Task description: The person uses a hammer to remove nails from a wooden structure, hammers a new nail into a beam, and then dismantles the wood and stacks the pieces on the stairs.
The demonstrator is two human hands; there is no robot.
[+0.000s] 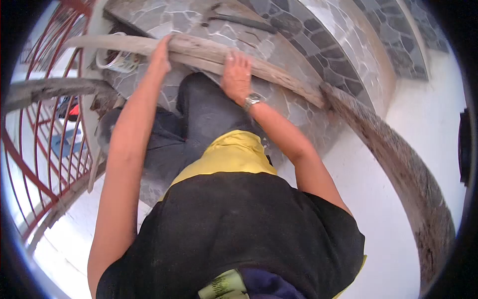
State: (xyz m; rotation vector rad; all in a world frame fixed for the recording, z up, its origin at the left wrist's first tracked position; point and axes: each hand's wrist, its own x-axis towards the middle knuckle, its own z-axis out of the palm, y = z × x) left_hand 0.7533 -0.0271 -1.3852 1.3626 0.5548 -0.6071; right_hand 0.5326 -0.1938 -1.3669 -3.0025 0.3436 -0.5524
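Note:
A long, weathered wooden beam (199, 48) lies across the space in front of my knees. My left hand (162, 54) grips it left of the middle, seen edge-on, with some fingers hidden behind the wood. Farther right, my right hand (237, 74) rests on the beam's near side. Its fingers stretch flat over the top face, and a metal watch (252, 100) circles that wrist. Beyond the beam, a tool with a long dark handle (244, 22), perhaps a hammer, lies on the stone floor.
A white bucket (124, 63) with dark contents stands beyond the beam's left part. Red metal railings (42, 167) rise on the left beside a rough timber (55, 89). Curved stone-clad steps (318, 50) lie ahead right. A thick weathered timber (398, 169) runs down the right side.

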